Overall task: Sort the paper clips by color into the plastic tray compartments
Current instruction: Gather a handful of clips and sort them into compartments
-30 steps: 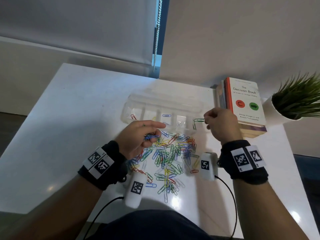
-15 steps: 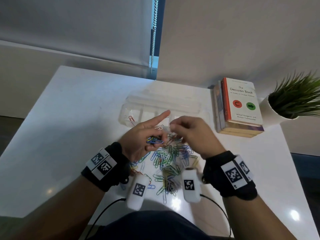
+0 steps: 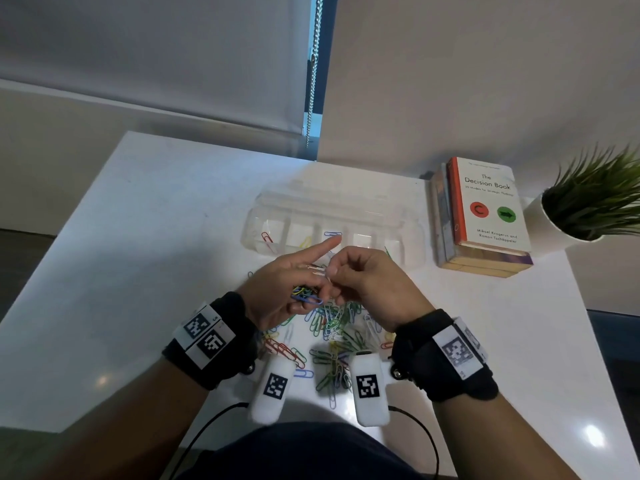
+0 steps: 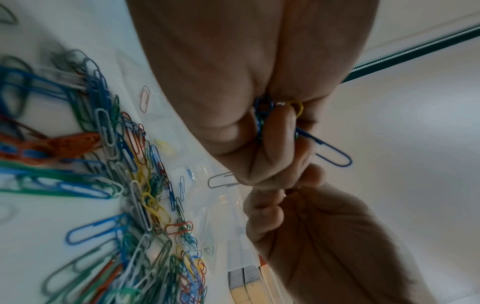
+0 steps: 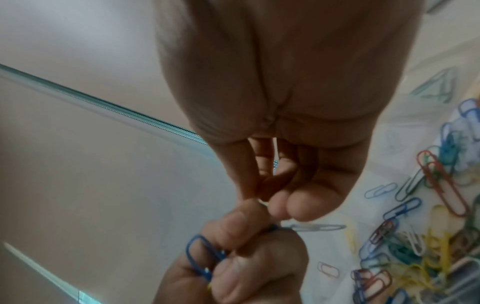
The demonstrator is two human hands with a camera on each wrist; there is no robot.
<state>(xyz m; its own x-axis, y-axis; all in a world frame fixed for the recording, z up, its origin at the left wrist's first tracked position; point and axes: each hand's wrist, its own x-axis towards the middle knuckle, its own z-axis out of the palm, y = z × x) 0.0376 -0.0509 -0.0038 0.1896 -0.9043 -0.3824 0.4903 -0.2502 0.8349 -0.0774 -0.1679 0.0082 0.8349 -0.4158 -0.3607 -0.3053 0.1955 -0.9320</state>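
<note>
while the left hand (image 3: pixel 287 289) holds a small bunch of blue, green and yellow paper clips (image 3: pixel 306 295) in its curled fingers with the index finger pointing out straight, the right hand (image 3: pixel 367 285) pinches a white paper clip (image 3: pixel 317 269) at the left hand's fingertips. both hands hover just in front of the clear plastic tray (image 3: pixel 412 237), above the loose pile of coloured paper clips (image 3: pixel 332 327) on the white table (image 3: pixel 156 237). the tray's compartments each hold a clip or two.

Glossy white table (image 3: pixel 145 244), clear plastic tray (image 3: pixel 412 237) (smooth, see-through)
</note>
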